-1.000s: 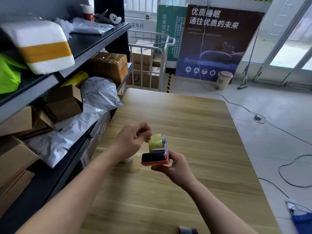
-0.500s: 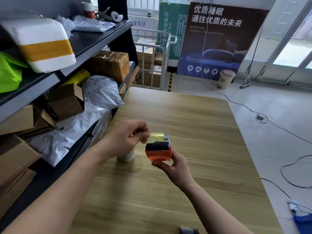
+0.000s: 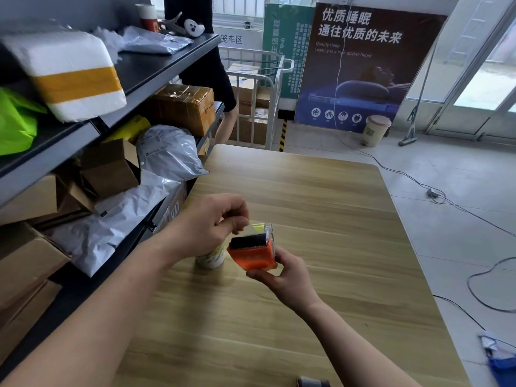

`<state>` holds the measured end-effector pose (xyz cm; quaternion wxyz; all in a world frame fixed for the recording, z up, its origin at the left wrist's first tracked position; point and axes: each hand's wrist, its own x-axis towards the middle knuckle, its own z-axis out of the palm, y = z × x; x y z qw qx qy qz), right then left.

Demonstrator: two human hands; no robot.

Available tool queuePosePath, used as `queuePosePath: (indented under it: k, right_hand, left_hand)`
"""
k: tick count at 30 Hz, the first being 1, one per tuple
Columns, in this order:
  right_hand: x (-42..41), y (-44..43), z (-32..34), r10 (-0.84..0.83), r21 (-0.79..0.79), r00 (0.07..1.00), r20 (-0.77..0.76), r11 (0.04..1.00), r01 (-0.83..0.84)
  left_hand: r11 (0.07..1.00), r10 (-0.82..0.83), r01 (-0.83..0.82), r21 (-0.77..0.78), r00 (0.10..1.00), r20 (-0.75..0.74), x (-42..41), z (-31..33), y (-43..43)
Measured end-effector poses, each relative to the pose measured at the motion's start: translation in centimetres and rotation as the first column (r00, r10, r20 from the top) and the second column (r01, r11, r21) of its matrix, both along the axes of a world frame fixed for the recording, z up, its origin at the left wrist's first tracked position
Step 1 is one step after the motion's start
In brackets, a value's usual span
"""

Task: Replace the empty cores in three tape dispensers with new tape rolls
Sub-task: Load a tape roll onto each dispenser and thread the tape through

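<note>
An orange tape dispenser [image 3: 252, 256] with a black toothed edge is held above the wooden table [image 3: 321, 208]. My right hand [image 3: 282, 277] grips it from below and behind. A yellowish strip of tape [image 3: 258, 228] stretches over its top. My left hand [image 3: 215, 223] pinches the free end of that strip between thumb and fingers. A pale tape roll [image 3: 210, 258] stands on the table just under my left hand, partly hidden by it. The roll inside the dispenser is mostly hidden.
Shelves [image 3: 156, 65] packed with cardboard boxes and grey mailer bags run along the left, close to the table edge. A dark object [image 3: 312, 382] lies at the table's near edge. A person [image 3: 220, 88] stands by a white cart beyond the table. Cables cross the floor on the right.
The dispenser has tipped so its orange front and black teeth face me. My left hand has moved in over it and pulled the tape end leftward.
</note>
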<state>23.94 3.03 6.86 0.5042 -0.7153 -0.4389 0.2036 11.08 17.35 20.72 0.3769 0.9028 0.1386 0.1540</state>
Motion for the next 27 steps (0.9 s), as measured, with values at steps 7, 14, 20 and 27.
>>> queuePosePath:
  k: [7,14,20,27]
  right_hand:
    - [0.2,0.2,0.6,0.033,-0.057,0.987,0.154,0.998,-0.025]
    - [-0.3,0.1,0.3,0.069,-0.109,0.998,0.003,0.992,-0.069]
    - [-0.5,0.0,1.1,0.086,-0.025,0.958,-0.274,0.995,-0.097]
    - [-1.2,-2.3,-0.3,0.092,-0.065,0.906,-0.413,0.989,-0.13]
  left_hand:
    - [0.978,0.169,-0.189,0.086,0.965,0.2,1.1,0.1,0.0]
    - [0.922,0.288,-0.356,0.153,0.894,0.344,2.3,1.6,2.1]
    - [0.88,0.371,-0.448,0.157,0.856,0.36,3.2,2.6,3.8]
    - [0.858,0.392,-0.47,0.206,0.859,0.328,3.2,4.0,5.8]
